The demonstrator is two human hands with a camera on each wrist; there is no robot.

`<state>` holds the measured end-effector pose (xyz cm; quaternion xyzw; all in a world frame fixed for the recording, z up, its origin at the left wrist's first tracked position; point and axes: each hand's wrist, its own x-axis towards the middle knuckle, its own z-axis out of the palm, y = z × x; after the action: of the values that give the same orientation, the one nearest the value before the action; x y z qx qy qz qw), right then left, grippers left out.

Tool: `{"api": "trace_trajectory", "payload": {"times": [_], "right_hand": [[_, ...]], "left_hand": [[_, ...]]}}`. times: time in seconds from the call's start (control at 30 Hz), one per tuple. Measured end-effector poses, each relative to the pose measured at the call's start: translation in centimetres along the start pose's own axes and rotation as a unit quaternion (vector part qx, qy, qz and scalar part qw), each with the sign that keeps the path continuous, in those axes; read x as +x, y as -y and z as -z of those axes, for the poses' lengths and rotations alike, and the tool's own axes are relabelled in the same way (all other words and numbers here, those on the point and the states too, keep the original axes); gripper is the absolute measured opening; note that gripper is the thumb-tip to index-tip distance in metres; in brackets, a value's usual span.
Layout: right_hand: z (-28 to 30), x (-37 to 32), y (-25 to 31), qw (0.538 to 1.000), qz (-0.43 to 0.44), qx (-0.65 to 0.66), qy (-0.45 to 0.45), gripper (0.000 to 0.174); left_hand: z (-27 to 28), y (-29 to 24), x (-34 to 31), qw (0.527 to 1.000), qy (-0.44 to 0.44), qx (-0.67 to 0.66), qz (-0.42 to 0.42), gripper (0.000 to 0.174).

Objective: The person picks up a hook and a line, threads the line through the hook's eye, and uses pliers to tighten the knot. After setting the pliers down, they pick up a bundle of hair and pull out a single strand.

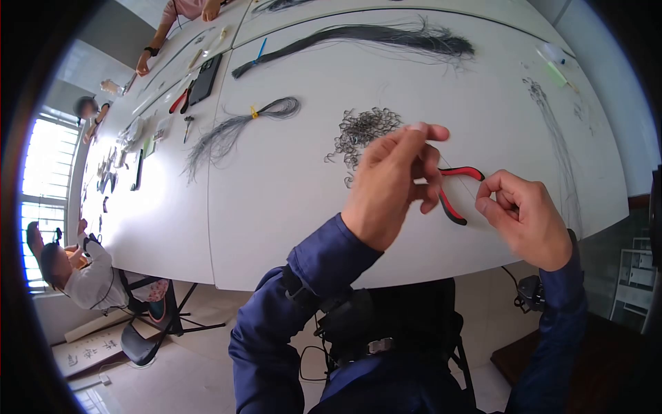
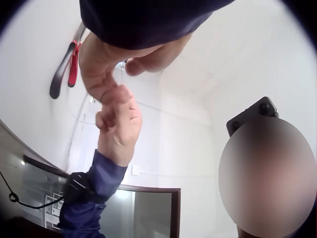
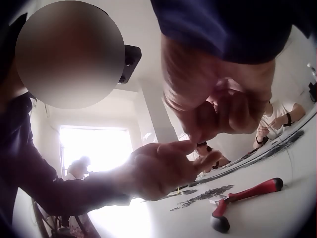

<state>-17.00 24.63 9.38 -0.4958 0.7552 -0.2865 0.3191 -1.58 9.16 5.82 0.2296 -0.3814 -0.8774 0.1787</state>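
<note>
In the head view, my left hand (image 1: pixel 386 183) is raised over the table, thumb against the bent fingers. To its right, my right hand (image 1: pixel 527 217) has its thumb and index fingertips together. A thin dark strand (image 1: pixel 456 168) spans the gap between both hands, pinched at each end; the exact grip is hard to see. Red-and-black pliers (image 1: pixel 460 172) lie under the hands, their jaws hidden behind my left hand. A pile of small dark metal hooks (image 1: pixel 365 127) lies just beyond it. In the right wrist view, my left hand (image 3: pixel 158 171) is close below my right hand (image 3: pixel 218 94).
A yellow-tied wire bundle (image 1: pixel 231 129) lies left of the pile, a longer dark bundle (image 1: pixel 358 39) behind. Pale loose strands (image 1: pixel 555 138) are at the right. A black case (image 1: pixel 205 79) and another pair of pliers (image 1: pixel 181 101) lie far left. Other people sit around.
</note>
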Motion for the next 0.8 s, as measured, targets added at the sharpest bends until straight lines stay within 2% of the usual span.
{"api": "trace_trajectory", "payload": {"times": [0.1, 0.13, 0.23, 0.27, 0.3, 0.37, 0.4, 0.5, 0.53, 0.6, 0.67, 0.7, 0.73, 0.8], "right_hand": [[0.7, 0.2, -2.0, 0.998, -0.025, -0.049, -0.042, 0.016], [0.2, 0.2, -2.3, 0.957, 0.135, -0.215, -0.143, 0.021], [-1.2, 1.8, -1.1, 0.971, 0.143, -0.103, -0.161, 0.024], [-1.6, 2.6, -0.6, 0.982, 0.161, -0.029, -0.09, 0.028], [-2.0, 3.3, 0.0, 0.992, 0.099, 0.063, -0.042, 0.029], [-2.6, 4.7, 0.8, 0.969, -0.029, 0.241, 0.055, 0.031], [-3.3, 5.7, 0.3, 0.977, 0.093, 0.193, 0.003, 0.034], [-3.5, 6.5, 0.3, 0.927, 0.03, 0.373, -0.038, 0.034], [-3.3, 6.7, 0.6, 0.916, 0.019, 0.399, -0.034, 0.034], [-2.7, 7.3, 0.1, 0.919, 0.028, 0.392, -0.021, 0.033], [-2.5, 7.4, 0.1, 0.921, 0.017, 0.386, -0.047, 0.032], [-2.3, 7.5, 0.0, 0.94, 0.027, 0.334, -0.064, 0.032], [-1.9, 7.6, -0.3, 0.956, 0.038, 0.281, -0.081, 0.031], [-1.3, 8.1, -0.8, 0.973, 0.068, 0.187, -0.118, 0.031]], "left_hand": [[1.3, -0.6, -0.2, 0.992, -0.049, 0.093, -0.072, 0.033], [1.3, -0.6, -0.4, 0.985, -0.027, 0.161, -0.05, 0.034], [-0.1, 0.4, -1.2, 0.94, 0.028, 0.34, 0.003, 0.039], [-0.3, 1.3, -1.2, 0.918, 0.042, 0.39, -0.059, 0.035], [-0.3, 2.1, -1.2, 0.889, 0.055, 0.438, -0.121, 0.03], [-0.1, 2.3, -0.9, 0.886, 0.058, 0.444, -0.119, 0.026], [0.0, 2.4, -0.8, 0.885, 0.057, 0.447, -0.118, 0.024], [0.8, 2.8, -0.8, 0.895, 0.019, 0.429, -0.118, 0.033], [0.9, 2.7, -0.9, 0.897, 0.019, 0.432, -0.096, 0.029], [1.0, 2.5, -0.9, 0.897, 0.026, 0.438, -0.055, 0.022], [1.0, 3.0, -1.3, 0.893, -0.023, 0.427, -0.137, 0.015], [1.2, 3.1, -1.3, 0.887, -0.034, 0.435, -0.15, 0.015], [1.5, 3.2, -1.4, 0.881, -0.045, 0.443, -0.163, 0.023], [2.1, 3.9, -0.9, 0.782, 0.005, 0.569, -0.253, 0.026]]}}
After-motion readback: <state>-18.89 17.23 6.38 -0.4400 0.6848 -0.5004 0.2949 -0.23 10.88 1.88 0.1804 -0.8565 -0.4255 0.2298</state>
